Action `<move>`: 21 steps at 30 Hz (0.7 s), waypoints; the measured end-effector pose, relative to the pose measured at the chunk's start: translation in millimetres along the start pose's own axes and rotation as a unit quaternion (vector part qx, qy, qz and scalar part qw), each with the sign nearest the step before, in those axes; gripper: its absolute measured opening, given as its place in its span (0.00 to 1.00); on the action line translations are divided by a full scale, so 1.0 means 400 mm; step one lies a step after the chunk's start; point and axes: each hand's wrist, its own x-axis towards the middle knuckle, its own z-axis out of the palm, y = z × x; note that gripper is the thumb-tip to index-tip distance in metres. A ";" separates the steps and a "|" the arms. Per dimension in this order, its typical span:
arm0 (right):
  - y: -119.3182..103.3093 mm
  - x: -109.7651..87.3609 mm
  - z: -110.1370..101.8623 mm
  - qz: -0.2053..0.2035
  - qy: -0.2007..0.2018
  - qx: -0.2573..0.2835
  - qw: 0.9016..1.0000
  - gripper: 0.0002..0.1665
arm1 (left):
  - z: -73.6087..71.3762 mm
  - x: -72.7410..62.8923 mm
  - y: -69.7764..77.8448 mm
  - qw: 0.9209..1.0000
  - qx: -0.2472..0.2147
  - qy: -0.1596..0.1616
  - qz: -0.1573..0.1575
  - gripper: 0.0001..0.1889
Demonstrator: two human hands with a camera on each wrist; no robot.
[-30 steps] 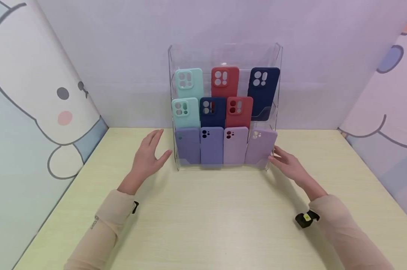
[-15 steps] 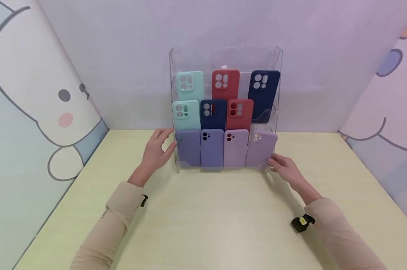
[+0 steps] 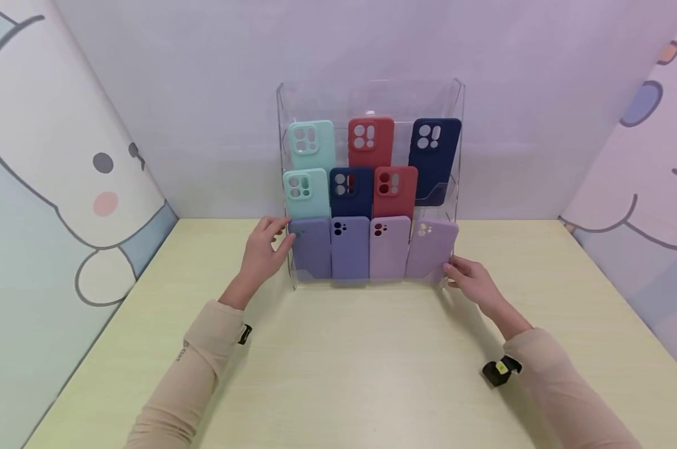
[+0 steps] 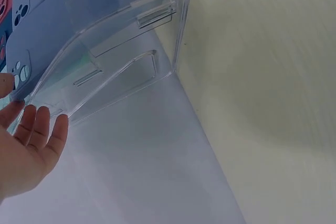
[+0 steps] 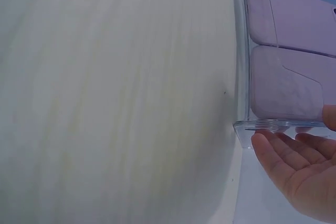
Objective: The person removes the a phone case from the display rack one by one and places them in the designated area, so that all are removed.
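plastic rack (image 3: 316, 100) (phone cases (image 3: 350, 255) inside), left hand (image 3: 262, 252) closer than a second ago

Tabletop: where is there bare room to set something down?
Bare tabletop lies in front of the clear rack, between the left sleeve and right sleeve, and right of the right hand, up to the patterned wall. Crowded: the rack's bottom row of four phone cases, left hand at one end, right hand at the other.

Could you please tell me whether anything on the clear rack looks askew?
Yes: the bottom row's rightmost lilac case tilts right, while the case beside it stands nearly straight. The navy case at the top row's right end leans the same way.
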 end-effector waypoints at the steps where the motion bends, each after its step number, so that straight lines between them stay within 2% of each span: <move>1: -0.001 0.000 0.000 0.000 -0.001 0.000 1.000 0.28 | 0.000 0.001 0.000 1.000 -0.002 0.002 -0.003 0.14; 10: 0.000 0.001 0.002 -0.001 -0.006 -0.009 1.000 0.29 | 0.001 0.006 0.003 1.000 -0.018 0.015 -0.004 0.07; 14: 0.001 0.001 0.000 -0.001 -0.008 -0.009 1.000 0.29 | -0.002 0.003 0.008 1.000 -0.023 0.009 -0.002 0.07; 21: 0.000 0.001 -0.003 0.004 -0.010 -0.013 1.000 0.30 | -0.014 0.004 0.021 0.999 -0.037 0.003 -0.018 0.08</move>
